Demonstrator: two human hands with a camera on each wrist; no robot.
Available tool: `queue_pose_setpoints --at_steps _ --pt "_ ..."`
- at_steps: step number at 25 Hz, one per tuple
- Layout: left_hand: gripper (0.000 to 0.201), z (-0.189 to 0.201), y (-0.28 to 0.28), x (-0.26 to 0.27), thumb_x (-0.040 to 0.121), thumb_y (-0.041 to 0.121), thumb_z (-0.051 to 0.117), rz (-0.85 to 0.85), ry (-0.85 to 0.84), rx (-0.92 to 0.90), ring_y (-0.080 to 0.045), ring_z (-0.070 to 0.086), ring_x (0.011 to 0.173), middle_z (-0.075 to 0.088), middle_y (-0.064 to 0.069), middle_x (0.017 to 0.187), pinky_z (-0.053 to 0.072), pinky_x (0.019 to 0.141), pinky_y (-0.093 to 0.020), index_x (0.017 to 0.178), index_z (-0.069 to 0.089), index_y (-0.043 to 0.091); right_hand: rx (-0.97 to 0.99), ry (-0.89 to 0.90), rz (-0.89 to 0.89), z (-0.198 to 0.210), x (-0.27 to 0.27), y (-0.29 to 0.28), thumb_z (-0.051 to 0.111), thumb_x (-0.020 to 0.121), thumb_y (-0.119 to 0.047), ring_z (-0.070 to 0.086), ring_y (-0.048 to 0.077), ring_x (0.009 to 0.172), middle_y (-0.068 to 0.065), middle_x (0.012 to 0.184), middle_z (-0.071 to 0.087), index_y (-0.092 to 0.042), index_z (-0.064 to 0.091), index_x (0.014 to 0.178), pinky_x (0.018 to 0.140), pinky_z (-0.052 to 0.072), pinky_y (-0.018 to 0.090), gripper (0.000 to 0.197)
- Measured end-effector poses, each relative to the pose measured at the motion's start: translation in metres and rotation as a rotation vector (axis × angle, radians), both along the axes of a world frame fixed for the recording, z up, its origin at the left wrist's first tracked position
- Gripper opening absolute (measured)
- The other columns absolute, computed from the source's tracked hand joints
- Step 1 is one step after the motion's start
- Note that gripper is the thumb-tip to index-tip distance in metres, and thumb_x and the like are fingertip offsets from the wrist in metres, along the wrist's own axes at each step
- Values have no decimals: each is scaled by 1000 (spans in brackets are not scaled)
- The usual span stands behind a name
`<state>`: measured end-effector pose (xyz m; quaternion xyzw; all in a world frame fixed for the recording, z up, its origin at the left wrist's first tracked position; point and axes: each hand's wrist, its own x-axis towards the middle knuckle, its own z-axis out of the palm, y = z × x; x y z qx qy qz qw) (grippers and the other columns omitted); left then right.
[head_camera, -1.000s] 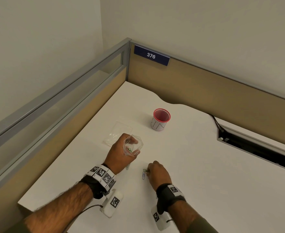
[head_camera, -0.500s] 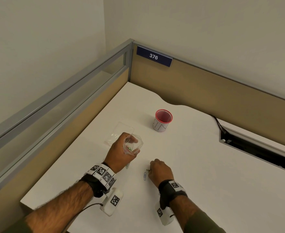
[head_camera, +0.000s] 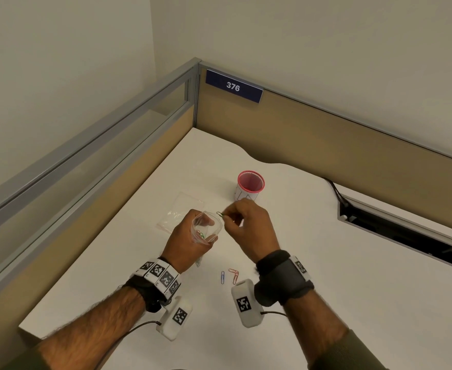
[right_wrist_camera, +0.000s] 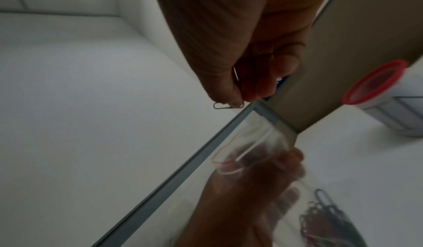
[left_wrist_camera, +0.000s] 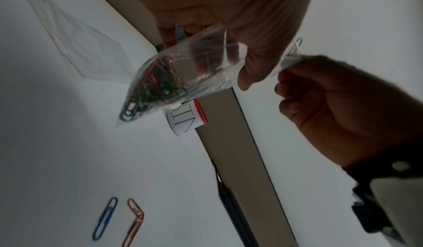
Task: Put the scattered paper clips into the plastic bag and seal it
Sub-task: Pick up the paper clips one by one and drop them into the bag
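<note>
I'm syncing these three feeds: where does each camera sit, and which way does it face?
Head: worn on the head, looking down at the desk; both forearms, left hand and right hand show.
Left wrist: under the left hand, facing the plastic bag of clips.
Right wrist: under the right hand, facing the fingers pinching a paper clip.
All share the bag and the red-rimmed cup.

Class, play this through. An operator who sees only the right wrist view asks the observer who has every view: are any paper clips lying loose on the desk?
Observer: Yes. A blue clip and red clips lie side by side on the desk, nearer the person than the right hand pinching the dark clip.
Operator: Is anything else out of my frame?
Observer: A second clear bag lies flat on the desk, beyond the left hand gripping the held bag.
</note>
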<state>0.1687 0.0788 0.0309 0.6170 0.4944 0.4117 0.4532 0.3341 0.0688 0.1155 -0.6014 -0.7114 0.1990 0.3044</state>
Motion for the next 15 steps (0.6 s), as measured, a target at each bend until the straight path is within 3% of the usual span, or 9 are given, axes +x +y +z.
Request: queue_pose_setpoints --at_steps 3,6,11,15 --pt "45 2 0 1 75 11 81 -19 -10 -19 -20 65 104 66 -2 106 54 88 -31 108 54 26 -12 -142 79 4 -16 5 59 88 -25 54 10 72 -6 83 57 -21 66 88 67 53 29 8" --pt "48 1 0 -3 70 24 79 -18 -33 -32 -25 66 104 66 -3 106 56 89 -38 110 54 24 -21 -206 95 2 -21 1 56 91 -32 53 10 74 -6 86 55 -21 68 93 68 53 31 16" --pt "38 0 -1 -7 77 7 80 17 9 6 -15 62 111 66 -2 110 50 95 -26 104 56 19 49 -54 -11 1 0 -3 61 90 -24 55 11 74 -3 86 59 -18 67 91 68 48 21 8" --pt "37 -1 -3 -8 77 3 80 32 -5 18 -8 61 106 66 -3 109 45 91 -11 103 57 15 -360 -309 -83 -58 26 -19 62 88 -33 58 18 83 1 95 61 -18 64 91 76 51 33 16"
